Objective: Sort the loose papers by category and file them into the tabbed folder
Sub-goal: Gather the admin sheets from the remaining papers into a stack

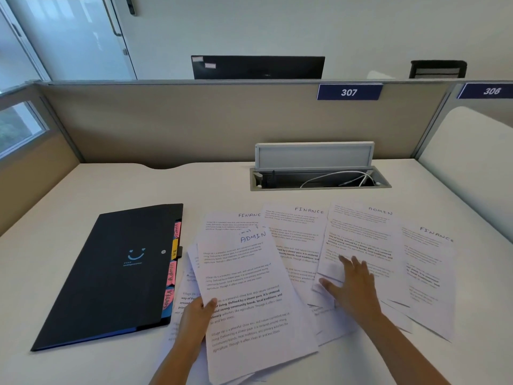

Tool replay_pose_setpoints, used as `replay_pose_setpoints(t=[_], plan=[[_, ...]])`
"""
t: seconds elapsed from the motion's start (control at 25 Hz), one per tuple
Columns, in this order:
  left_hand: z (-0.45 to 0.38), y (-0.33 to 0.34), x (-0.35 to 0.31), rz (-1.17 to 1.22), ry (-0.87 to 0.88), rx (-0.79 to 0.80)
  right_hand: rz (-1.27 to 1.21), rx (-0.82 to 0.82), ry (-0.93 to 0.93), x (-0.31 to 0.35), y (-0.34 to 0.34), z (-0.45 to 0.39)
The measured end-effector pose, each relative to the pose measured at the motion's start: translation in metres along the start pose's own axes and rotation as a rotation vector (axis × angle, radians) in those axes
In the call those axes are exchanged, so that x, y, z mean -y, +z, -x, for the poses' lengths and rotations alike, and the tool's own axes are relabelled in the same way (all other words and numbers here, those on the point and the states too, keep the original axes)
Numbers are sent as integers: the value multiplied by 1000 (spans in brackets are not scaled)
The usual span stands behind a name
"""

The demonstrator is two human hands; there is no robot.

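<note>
While the white desk fills my view, I see the black tabbed folder lying closed at its left, coloured tabs along its right edge. Loose papers fan out to the right of it, headed FINANCE and ADMIN. My left hand pinches an ADMIN sheet by its left edge. My right hand rests flat, fingers spread, on the overlapping sheets.
</note>
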State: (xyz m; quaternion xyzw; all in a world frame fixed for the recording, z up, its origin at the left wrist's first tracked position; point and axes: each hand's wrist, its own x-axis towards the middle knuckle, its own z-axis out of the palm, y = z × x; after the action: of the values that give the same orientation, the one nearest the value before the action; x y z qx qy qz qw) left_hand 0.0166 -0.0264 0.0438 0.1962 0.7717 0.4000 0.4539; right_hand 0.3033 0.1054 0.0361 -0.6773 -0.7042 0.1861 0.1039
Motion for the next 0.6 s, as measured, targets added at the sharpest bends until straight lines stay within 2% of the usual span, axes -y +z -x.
replay_pose_setpoints(t=[0.12,0.44,0.6], plan=[[-2,0,1,-29,-5,-2,170,89,42,-10,5,-9],[-2,1,-1,-15,-17,-8,241,-61,-13,-13,13,-7],[1,0,-1,-1,-15,-5,246,-49,-18,-19,13,-9]])
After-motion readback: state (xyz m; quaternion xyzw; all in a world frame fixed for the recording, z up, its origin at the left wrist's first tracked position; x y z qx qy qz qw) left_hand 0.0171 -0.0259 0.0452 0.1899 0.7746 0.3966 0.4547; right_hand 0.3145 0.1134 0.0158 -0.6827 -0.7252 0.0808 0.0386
